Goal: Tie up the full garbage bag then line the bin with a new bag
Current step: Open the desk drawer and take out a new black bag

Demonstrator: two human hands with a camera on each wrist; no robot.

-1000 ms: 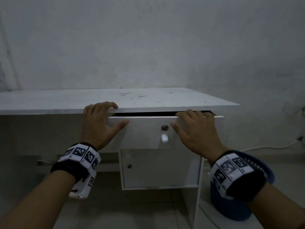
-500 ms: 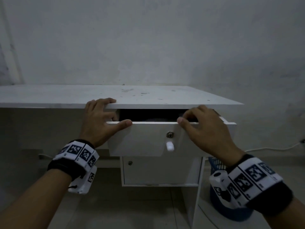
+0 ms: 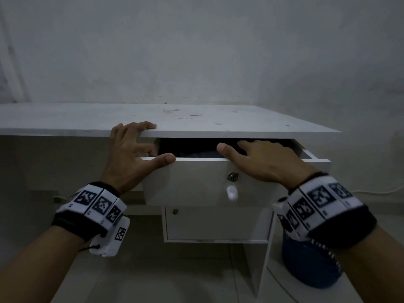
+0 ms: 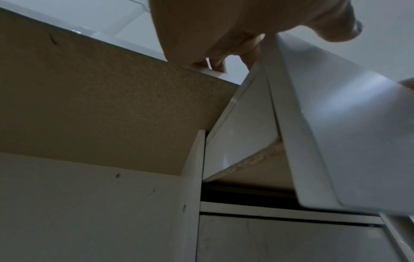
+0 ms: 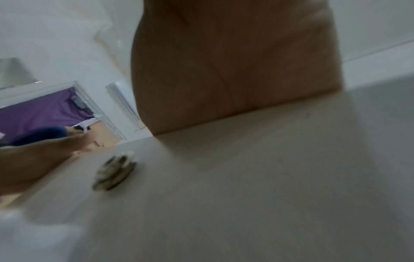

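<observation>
A white desk (image 3: 153,119) has its top drawer (image 3: 196,180) pulled partly out; something dark (image 3: 203,153) lies inside, too dim to name. My left hand (image 3: 153,147) holds the drawer front's top left edge, thumb on the rim and forefinger resting on the desk top. The left wrist view shows the left hand (image 4: 224,35) above the drawer (image 4: 336,124) from below. My right hand (image 3: 251,154) reaches over the rim with its fingers stretched into the opening. Seen from the right wrist, that palm (image 5: 235,70) lies over the drawer front (image 5: 246,177). A blue bin (image 3: 310,265) stands on the floor at the desk's right.
The drawer front carries a metal lock (image 3: 232,176) and a white knob (image 3: 232,192). Below it is a shut cabinet door (image 3: 216,223). A grey wall (image 3: 196,51) backs the desk, and a cable (image 3: 376,191) runs along it at the right.
The drawer has slid out toward me from nearly shut. My right hand has left the rim and its fingers now reach inside. The left hand stays at the left corner.
</observation>
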